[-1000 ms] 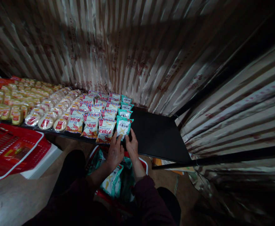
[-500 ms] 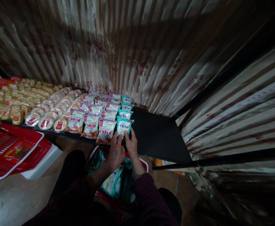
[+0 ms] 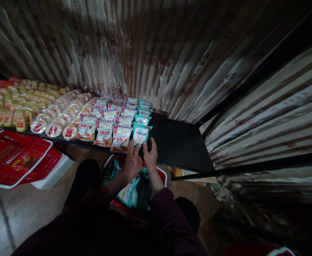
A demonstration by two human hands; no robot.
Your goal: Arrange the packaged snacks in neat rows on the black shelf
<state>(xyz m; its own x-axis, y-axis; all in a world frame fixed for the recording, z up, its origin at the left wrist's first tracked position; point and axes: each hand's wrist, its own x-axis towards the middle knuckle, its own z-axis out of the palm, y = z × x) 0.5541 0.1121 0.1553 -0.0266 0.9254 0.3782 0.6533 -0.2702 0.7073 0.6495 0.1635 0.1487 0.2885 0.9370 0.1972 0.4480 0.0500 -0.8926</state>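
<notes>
A teal-and-white snack bag (image 3: 140, 134) leans at the front of a row of matching bags on the black shelf (image 3: 179, 142). My left hand (image 3: 132, 163) is at its lower left edge, fingers stretched out and seeming to touch it. At its lower right, my right hand (image 3: 151, 155) has its fingers apart, with the thumb close to the bag's bottom corner. Left of this row stand white snack bags (image 3: 121, 138) with striped tops. Below my hands, more teal bags (image 3: 129, 193) lie in a red basket (image 3: 162, 175), partly covered by my arms.
Wrapped round pastries (image 3: 53, 129) and yellow packaged cakes (image 3: 20, 121) fill the shelf's left part. A red basket (image 3: 1, 160) with a white rim stands at the left by a white box (image 3: 54, 171). Striped sheeting (image 3: 134, 53) hangs behind; a dark metal bar (image 3: 241, 165) runs at the right.
My right hand's fingers have spread and drawn slightly away from the front teal bag. The view has shifted, so the shelf appears higher; a red edge now shows at the bottom right.
</notes>
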